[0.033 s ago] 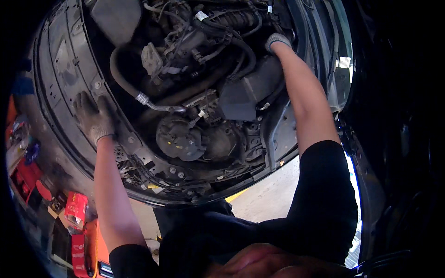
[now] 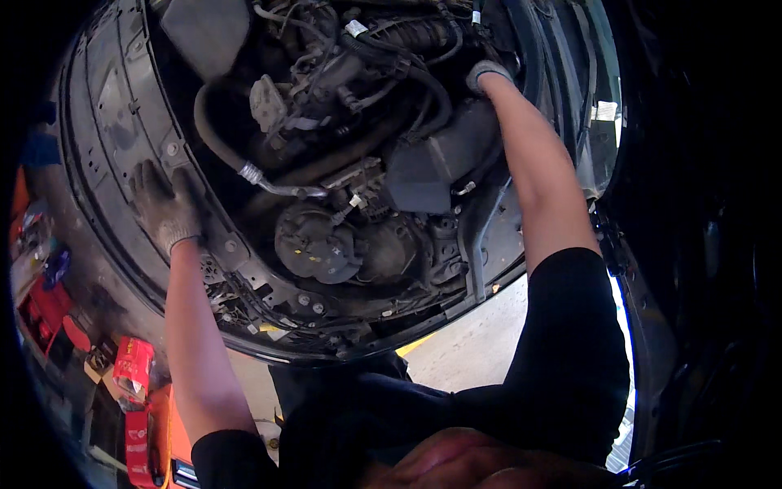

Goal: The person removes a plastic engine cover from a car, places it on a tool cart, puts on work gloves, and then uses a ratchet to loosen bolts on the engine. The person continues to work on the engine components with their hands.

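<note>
My left hand [image 2: 164, 205], in a grey knitted glove, lies flat with its fingers spread on the metal front panel [image 2: 110, 122] of a car's engine bay. My right arm reaches deep into the bay's far right. Of my right hand [image 2: 489, 75] only the pale glove cuff and part of the back show; its fingers are hidden among dark parts. Close by that wrist is a black plastic housing [image 2: 440, 163]. Between my arms are a thick curved hose [image 2: 213, 134] with a metal end, a round black cover [image 2: 314, 244] and an engine [image 2: 326, 90] with many cables.
A windshield edge [image 2: 603, 147] runs along the right side. Loose wiring [image 2: 269, 314] lies along the near fender. On the floor at lower left are a red bag [image 2: 133, 363], a red box [image 2: 138, 444] and an orange cart [image 2: 175, 428].
</note>
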`<state>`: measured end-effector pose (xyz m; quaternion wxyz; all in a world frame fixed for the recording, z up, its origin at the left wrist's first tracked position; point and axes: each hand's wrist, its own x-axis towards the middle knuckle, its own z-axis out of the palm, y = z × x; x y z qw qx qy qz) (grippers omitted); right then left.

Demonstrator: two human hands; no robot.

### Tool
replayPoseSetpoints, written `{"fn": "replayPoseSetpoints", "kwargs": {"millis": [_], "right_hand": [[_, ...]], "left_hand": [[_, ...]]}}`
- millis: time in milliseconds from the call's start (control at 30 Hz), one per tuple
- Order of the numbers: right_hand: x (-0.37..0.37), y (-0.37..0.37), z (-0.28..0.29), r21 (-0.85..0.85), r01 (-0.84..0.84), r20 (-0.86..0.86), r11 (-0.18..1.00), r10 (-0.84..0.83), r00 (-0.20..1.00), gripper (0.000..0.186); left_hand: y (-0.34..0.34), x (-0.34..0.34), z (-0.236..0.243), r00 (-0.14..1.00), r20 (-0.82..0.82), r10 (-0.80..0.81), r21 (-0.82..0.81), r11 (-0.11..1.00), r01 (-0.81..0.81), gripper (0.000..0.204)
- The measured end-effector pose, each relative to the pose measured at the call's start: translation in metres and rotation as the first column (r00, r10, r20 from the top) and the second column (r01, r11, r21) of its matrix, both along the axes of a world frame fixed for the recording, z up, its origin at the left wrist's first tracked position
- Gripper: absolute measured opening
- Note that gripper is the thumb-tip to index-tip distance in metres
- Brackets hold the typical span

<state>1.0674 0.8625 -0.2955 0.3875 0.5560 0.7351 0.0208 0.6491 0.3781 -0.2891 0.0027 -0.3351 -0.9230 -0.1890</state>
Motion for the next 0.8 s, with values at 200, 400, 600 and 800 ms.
{"fn": "replayPoseSetpoints", "kwargs": {"millis": [200,400,600,800], "right_hand": [[0.0,0.009,-0.003,-0.05,-0.026,0.039,0.998,0.028,0.999,0.042],[-0.015,-0.014,0.017,-0.005,0.031,0.026,0.999,-0.031,0.999,0.04],[-0.021,-0.017,0.026,0.013,-0.03,0.029,0.999,0.03,0.999,0.04],[-0.016,-0.008,0.015,-0.032,0.026,0.036,0.999,-0.025,0.999,0.045]], "left_hand": [[-0.007,-0.008,-0.011,0.999,-0.04,-0.011,-0.042,0.999,0.009,0.065],[-0.003,-0.004,-0.007,0.999,-0.04,-0.002,-0.016,1.0,0.001,0.065],[-0.004,-0.005,-0.01,0.999,-0.05,0.002,-0.04,0.999,-0.004,0.067],[-0.004,-0.004,-0.013,0.999,-0.048,-0.003,-0.049,0.999,0.001,0.067]]}}
